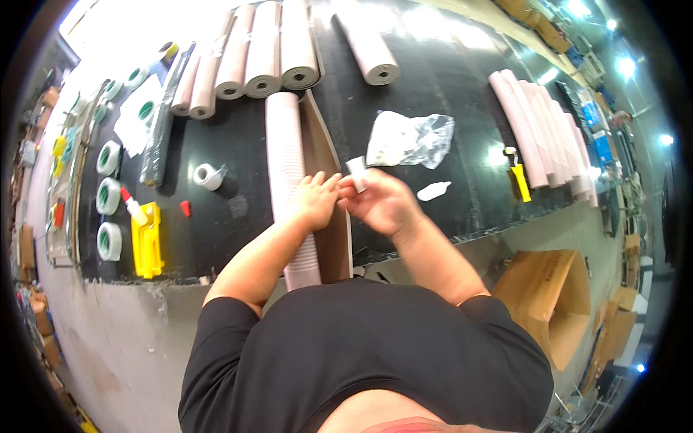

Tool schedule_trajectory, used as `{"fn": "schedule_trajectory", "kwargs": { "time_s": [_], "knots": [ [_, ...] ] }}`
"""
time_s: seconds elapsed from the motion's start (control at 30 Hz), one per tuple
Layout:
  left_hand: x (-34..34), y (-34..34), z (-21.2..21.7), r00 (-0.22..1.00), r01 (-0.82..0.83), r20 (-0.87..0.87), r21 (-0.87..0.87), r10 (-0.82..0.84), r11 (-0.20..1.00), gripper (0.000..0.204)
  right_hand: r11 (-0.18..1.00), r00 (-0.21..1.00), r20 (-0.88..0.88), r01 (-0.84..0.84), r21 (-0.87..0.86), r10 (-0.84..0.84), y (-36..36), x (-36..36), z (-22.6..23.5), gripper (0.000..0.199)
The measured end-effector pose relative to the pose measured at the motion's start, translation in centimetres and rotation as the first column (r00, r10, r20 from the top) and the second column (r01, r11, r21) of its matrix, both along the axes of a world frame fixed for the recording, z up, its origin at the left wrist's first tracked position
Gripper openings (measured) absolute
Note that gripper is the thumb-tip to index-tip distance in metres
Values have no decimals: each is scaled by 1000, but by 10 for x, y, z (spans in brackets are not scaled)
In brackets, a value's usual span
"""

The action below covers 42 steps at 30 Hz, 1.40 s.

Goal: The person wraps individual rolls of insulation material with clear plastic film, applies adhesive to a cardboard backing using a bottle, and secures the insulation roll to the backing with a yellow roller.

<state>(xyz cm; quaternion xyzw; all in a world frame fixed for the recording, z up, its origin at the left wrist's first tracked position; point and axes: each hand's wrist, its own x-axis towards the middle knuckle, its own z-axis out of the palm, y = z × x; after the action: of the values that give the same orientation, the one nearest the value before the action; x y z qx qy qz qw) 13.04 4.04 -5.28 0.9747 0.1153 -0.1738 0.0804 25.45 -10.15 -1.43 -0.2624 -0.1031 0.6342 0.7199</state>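
A pale pink ribbed roll of sheet material (284,133) lies lengthwise in front of me, its brown loose edge (333,245) lifting along the right side. My left hand (315,203) rests flat on the roll with its fingers stretched toward the right. Just beside those fingertips, my right hand (388,205) pinches a small white piece (356,169), like a label or slip of paper. Its far end sticks up past the fingers. Right of that hand lies a small white bottle (433,190), and beyond it a clear plastic bag (410,138) with white contents.
More rolls (263,50) line the table's far side, with others (538,130) at right beside a yellow-handled roller (520,180). Tape rolls (109,241), a yellow tool (147,242) and a wrapped bar (166,123) lie left. A cardboard box (530,292) stands by the near edge.
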Motion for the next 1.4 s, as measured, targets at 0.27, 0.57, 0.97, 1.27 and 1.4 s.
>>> {"fn": "schedule_trajectory", "kwargs": {
  "time_s": [0.27,0.57,0.97,1.27,1.4],
  "knots": [
    [-40,22,-20,925,15,380,-51,5,999,33,959,963,167,237,-154,-212,39,-46,-118,6],
    [-38,58,41,965,-19,251,-240,81,971,59,966,867,495,165,-199,-46,43,-50,-128,15],
    [-31,45,10,899,-362,70,-437,432,823,32,947,758,618,314,-63,-209,37,-66,-136,34],
    [-18,41,-18,698,-311,-92,-933,710,184,23,960,818,537,277,-49,-209,40,-63,-133,37],
    [-11,33,-25,692,-308,-51,-923,720,231,20,949,878,397,310,-50,-266,38,-59,-141,21]
  ]
}}
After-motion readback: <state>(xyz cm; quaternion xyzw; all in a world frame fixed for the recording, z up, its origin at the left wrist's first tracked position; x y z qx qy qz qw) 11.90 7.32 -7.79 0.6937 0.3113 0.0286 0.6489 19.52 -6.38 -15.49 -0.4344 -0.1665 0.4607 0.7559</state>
